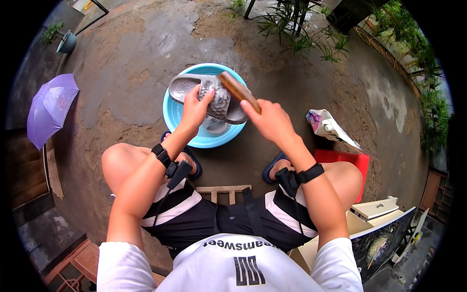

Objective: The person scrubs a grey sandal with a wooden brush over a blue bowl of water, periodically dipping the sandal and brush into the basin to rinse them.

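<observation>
My left hand (197, 106) grips a wet grey slide sandal (219, 102) by its bumpy strap, thumb on top, above a light blue plastic basin (173, 126). In my right hand (268, 116) is a brush with a brown wooden back (237, 89), held slantwise over the sandal's right end. The brush is slightly blurred and its bristles are hidden. A second grey sandal (215, 126) lies in the basin under the first, partly covered by it.
The basin stands on rough, damp ground between my feet. To the right are a white bag (328, 127) and a red plastic object (361, 164). An open purple umbrella (53, 107) is at the left; a potted plant (66, 42) stands beyond it. Green plants (292, 33) grow ahead.
</observation>
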Available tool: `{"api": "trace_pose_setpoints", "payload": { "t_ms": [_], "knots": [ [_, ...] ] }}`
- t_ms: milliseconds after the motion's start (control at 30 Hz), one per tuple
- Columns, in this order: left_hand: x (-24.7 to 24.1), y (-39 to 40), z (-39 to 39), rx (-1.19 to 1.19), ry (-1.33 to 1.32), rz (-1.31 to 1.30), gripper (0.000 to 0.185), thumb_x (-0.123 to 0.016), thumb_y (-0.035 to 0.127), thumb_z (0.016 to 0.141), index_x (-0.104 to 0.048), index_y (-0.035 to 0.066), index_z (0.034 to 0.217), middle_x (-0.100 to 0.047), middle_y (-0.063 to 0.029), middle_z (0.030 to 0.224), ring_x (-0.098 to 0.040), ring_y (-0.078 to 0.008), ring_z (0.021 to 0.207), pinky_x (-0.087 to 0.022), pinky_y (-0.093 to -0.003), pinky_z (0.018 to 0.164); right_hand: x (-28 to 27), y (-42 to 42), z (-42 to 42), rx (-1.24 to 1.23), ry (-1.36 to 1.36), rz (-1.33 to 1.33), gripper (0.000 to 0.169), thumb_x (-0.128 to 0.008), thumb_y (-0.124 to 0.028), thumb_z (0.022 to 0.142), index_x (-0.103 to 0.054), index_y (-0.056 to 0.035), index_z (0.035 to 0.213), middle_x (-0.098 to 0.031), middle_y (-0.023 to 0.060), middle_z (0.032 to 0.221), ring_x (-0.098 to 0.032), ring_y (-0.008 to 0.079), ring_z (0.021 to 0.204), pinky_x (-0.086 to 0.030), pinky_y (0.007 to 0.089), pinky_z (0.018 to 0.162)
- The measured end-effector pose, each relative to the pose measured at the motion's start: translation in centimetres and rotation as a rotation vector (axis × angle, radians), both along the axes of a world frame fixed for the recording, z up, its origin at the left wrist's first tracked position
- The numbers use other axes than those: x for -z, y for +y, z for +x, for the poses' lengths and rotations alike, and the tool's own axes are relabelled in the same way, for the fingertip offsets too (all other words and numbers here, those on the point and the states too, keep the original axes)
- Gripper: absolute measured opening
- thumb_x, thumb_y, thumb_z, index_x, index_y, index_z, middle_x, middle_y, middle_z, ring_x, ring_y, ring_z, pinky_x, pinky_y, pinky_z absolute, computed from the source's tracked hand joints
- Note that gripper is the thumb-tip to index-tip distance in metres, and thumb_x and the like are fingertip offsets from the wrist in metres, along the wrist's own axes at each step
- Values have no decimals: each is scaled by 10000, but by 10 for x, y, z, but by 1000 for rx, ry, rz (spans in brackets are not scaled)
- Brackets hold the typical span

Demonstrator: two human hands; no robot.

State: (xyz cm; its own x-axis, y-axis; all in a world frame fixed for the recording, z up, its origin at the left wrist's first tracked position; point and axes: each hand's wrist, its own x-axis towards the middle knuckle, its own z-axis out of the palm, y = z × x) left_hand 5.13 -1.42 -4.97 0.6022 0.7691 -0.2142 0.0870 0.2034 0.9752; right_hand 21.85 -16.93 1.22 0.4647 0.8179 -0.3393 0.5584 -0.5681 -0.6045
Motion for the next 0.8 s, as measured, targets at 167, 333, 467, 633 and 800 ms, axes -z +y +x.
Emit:
{"api": "trace_pose_setpoints", "payload": {
  "t_ms": [167,333,467,633,800],
  "knots": [
    [6,6,-5,-60,-9,-125,257,-616,194,1028,-646,14,1209,-717,-43,1114,-646,-104,992,-488,-273,914,-7,1,-3,-16,-39,-22,632,-516,-604,967,-733,-10,947,-716,256,854,-700,445,864,-550,512,788],
    [3,1,-2,-97,-30,-164,259,-610,200,1030,-640,14,1208,-715,-47,1123,-648,-115,1000,-486,-287,925,0,0,-3,16,65,1,646,-510,-598,973,-723,11,936,-707,279,856,-690,465,886,-540,522,795],
    [2,3,-6,-152,-43,-195,258,-595,207,1037,-635,11,1201,-711,-53,1139,-651,-124,1002,-489,-293,923,4,0,-16,36,188,-15,680,-493,-614,979,-710,28,926,-701,289,855,-686,469,899,-533,508,806],
    [7,-1,-3,-142,-76,-226,244,-576,199,1044,-633,12,1190,-712,-57,1134,-655,-133,997,-494,-302,922,2,6,3,82,213,-33,699,-479,-595,991,-689,66,906,-674,325,842,-679,479,914,-522,502,802],
    [11,3,-5,-207,-90,-242,230,-567,187,1045,-634,14,1181,-719,-60,1104,-662,-141,976,-497,-306,923,14,0,-26,133,362,25,706,-463,-591,1009,-661,79,906,-672,315,838,-680,470,886,-515,484,787]
  ]
}}
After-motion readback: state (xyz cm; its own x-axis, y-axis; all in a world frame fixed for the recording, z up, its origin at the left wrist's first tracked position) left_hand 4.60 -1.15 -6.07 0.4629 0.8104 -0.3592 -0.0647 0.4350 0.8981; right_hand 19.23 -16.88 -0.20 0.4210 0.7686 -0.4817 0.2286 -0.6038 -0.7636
